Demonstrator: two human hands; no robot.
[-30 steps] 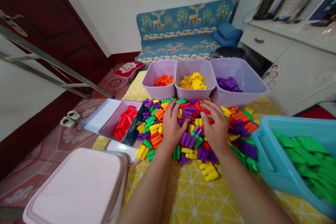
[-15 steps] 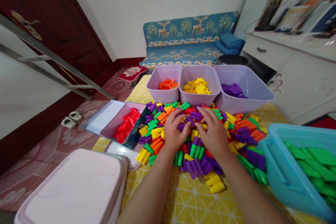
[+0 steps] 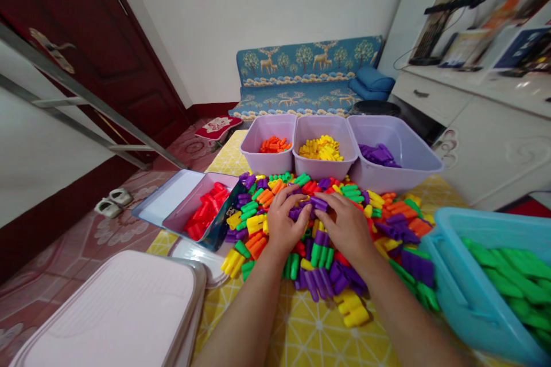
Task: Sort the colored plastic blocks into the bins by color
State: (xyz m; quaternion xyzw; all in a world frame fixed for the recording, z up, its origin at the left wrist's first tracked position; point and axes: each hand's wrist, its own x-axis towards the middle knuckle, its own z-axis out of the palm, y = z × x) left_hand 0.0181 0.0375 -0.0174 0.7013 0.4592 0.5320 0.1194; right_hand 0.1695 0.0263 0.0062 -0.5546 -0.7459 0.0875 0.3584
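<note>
Both hands are over a heap of plastic building blocks in purple, green, yellow, orange and red. My left hand (image 3: pixel 286 221) is curled, its thumb and fingers closed on purple building blocks near the middle of the heap. From the other side, my right hand (image 3: pixel 346 223) pinches a purple building block (image 3: pixel 318 204) between thumb and fingertips. Those fingers partly hide the purple pieces, so I cannot tell whether they are joined. Just below the hands lie a green-and-purple cluster (image 3: pixel 321 249) and a row of purple blocks (image 3: pixel 316 282).
Behind the heap stand lilac bins with orange blocks (image 3: pixel 275 144), yellow blocks (image 3: pixel 322 148) and purple blocks (image 3: pixel 379 155). A box of red blocks (image 3: pixel 206 209) is at left, a turquoise bin (image 3: pixel 451 281) with green blocks at right. Pale lids (image 3: pixel 116 309) lie front left.
My fingers have closed in on the purple blocks, and the right fingertips now grip one. The view has tilted slightly upward.
</note>
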